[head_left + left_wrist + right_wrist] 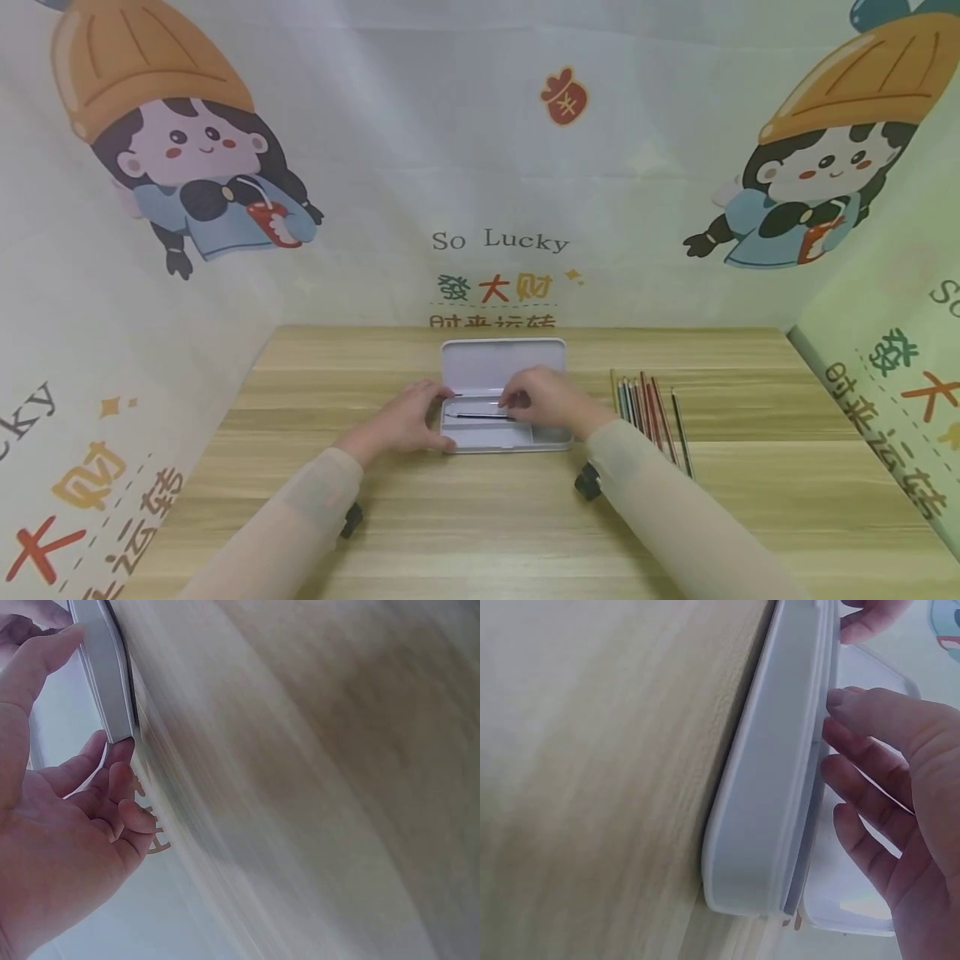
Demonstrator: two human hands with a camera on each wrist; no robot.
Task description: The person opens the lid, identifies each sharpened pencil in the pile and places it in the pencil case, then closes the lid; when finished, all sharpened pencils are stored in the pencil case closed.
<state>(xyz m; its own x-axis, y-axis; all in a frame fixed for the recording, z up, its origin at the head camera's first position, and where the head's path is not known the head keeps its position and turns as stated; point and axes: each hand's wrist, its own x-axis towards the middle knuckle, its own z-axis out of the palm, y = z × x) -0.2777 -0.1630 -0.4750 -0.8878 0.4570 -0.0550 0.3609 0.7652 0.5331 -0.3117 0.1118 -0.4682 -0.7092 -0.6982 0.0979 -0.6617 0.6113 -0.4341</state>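
Note:
A white pencil case [480, 442] lies on the table with its lid [480, 367] raised at the back. My left hand [405, 418] grips the case's left end, thumb at the front corner and fingers toward the hinge. Inside lies a dark pencil [480, 416], pointing left. My right hand [546, 400] is over the case at the pencil's right end, fingers bent. In the right wrist view, the thumb [870, 709] and fingertips stand close together at the case's rim [821, 697]. The rim hides whether they touch the pencil.
Several coloured pencils [651, 408] lie side by side right of the case, partly covered by the right sleeve [637, 467]. One dark pencil [678, 417] lies a little apart from them. A printed cloth [637, 192] stands behind the wooden table [480, 517].

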